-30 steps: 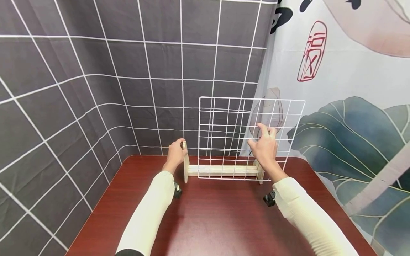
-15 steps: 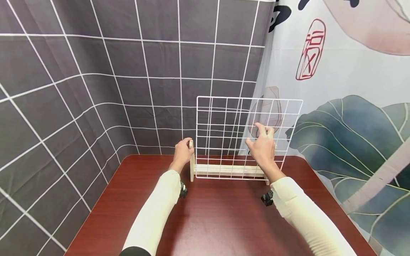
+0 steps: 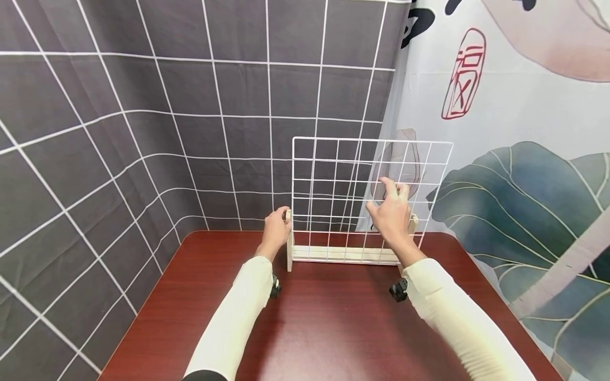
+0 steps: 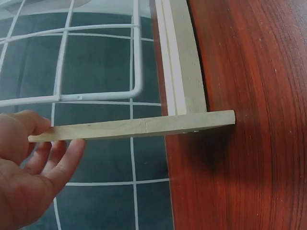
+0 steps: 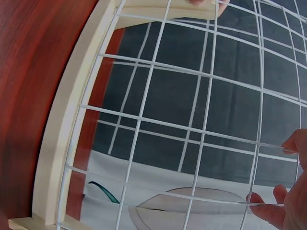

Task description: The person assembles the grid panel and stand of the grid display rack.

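The left hand (image 3: 276, 227) pinches the top of the left post (image 4: 139, 126) of the wooden stand (image 3: 337, 253). Well apart, the right hand (image 3: 394, 218) grips the white wire rack (image 3: 335, 180) on its right side. The rack stands up at the table's (image 3: 329, 328) far end, a little higher than before. The stand has slid right. I can't tell if they touch.

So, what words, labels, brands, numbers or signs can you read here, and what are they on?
No word, brand or number reads clearly.
Red seal on the white curtain: stylised characters, which I can't read with confidence.
Black strokes at the curtain's top: cut off by the picture's edge; can't tell whether they are writing.
Wire grid, wooden stand and table: no lettering visible.
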Demonstrator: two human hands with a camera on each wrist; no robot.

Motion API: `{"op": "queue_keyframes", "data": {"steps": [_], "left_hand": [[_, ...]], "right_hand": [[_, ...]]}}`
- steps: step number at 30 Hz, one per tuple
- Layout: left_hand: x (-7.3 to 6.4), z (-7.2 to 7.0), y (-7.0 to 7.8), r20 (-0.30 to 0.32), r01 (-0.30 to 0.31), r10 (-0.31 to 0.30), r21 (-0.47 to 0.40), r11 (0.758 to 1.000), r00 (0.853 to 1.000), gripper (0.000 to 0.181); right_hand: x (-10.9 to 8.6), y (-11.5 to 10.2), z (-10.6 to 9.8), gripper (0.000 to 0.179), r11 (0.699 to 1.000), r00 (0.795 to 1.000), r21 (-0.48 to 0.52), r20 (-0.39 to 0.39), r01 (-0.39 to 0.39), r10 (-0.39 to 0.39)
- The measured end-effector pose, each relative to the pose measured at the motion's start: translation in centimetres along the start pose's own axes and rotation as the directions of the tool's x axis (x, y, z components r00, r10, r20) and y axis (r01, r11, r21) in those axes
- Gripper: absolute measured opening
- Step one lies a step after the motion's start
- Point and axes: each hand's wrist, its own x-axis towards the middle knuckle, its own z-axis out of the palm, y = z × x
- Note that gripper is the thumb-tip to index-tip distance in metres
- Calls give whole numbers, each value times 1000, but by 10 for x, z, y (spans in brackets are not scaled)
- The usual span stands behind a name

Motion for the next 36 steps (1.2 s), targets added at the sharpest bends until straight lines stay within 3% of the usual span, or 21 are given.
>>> {"op": "queue_keyframes", "data": {"steps": [7, 19, 27, 36], "left_hand": [[3, -1, 3, 42, 14, -14, -8, 1000, 999, 48], [7, -5, -2, 64, 0, 0, 2, 1000, 998, 48], [2, -6, -4, 83, 26, -26, 3, 1000, 996, 48], [2, -5, -5, 76, 7, -6, -20, 1000, 997, 47]], "right_hand": [[17, -10, -9, 63, 1000, 1000, 3, -16, 10, -10], [50, -36, -21, 61, 995, 990, 6, -102, 95, -94], [65, -47, -20, 61, 997, 993, -2, -80, 82, -82], [77, -54, -19, 60, 998, 993, 8, -98, 67, -66]]}}
